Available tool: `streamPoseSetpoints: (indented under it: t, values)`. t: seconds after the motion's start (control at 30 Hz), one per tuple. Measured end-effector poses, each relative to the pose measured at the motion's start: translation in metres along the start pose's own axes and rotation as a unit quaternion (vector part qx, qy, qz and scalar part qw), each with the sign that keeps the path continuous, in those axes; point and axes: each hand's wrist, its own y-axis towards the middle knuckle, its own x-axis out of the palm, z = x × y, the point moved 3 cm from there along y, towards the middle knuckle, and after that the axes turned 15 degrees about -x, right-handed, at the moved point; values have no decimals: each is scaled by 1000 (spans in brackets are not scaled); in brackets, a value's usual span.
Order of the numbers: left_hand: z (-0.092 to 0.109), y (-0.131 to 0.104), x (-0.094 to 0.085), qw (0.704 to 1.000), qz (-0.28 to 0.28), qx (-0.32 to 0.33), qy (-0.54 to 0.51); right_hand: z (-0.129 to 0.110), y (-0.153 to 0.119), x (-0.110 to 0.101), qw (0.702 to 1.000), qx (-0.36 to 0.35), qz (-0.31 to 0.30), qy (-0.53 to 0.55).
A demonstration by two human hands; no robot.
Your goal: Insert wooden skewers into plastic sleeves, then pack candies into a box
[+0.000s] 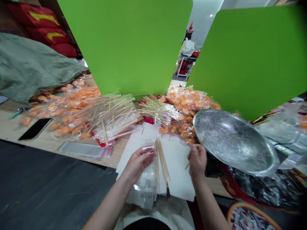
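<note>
My left hand (142, 158) pinches the top of a clear plastic sleeve (145, 180) that hangs over the white sheet (178, 166). Thin wooden sticks (163, 159) lie beside the sleeve, fanned slightly, between my two hands. On the right, my right hand (198, 157) is closed near the rim of a metal bowl; a short bit of a stick (187, 166) pokes out below its fingers. Heaps of bagged sticks (112, 111) and orange pieces in clear wrappers (185, 102) lie beyond the sheet.
A large metal bowl (235, 140) tilts at the right. A black phone (35, 128) and flat plastic bags (83, 150) lie on the left. Two green panels (129, 44) stand behind the heaps. An orange-rimmed basket (251, 204) sits low at the right.
</note>
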Motion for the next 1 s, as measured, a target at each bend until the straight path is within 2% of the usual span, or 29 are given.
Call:
streamPoseSetpoints:
  t: [0.07,0.13,0.23,0.3,0.37,0.47,0.5,0.57,0.63,0.7,0.73,0.8,0.9,1.0]
  values:
    - [2,-2,5,1000,-7,23,12,-2,-4,-9,995,-78,23,-61]
    - [3,-3,10,999,-13,38,11,2,-10,-9,985,-115,-30,-122]
    - [5,-4,16,998,-4,59,33,8,-18,-5,970,-128,-125,-163]
    - [7,-6,18,995,5,71,66,2,-17,-8,961,-121,-145,-203]
    - [9,-9,20,992,11,82,92,-14,-9,-13,959,-121,-139,-217]
    - [9,-14,24,989,23,95,108,-49,4,-11,971,-136,-150,-124]
    - [9,-16,25,988,26,97,114,-59,6,-6,976,-115,-170,-71]
    - [7,-19,28,988,24,94,122,-74,5,8,976,-9,-214,47]
    - [4,-21,29,988,20,87,127,-84,-1,27,946,117,-258,156]
    - [2,-22,28,988,19,82,130,-94,-7,42,913,184,-296,212]
    - [1,-23,27,988,18,80,133,-98,-9,48,906,190,-308,217]
    - [0,-26,25,986,10,76,150,-105,-11,54,915,170,-311,192]
    - [2,-33,28,980,-52,73,181,-112,-12,56,942,102,-292,127]
    - [7,-37,35,977,-95,73,175,-114,-15,55,949,50,-299,84]
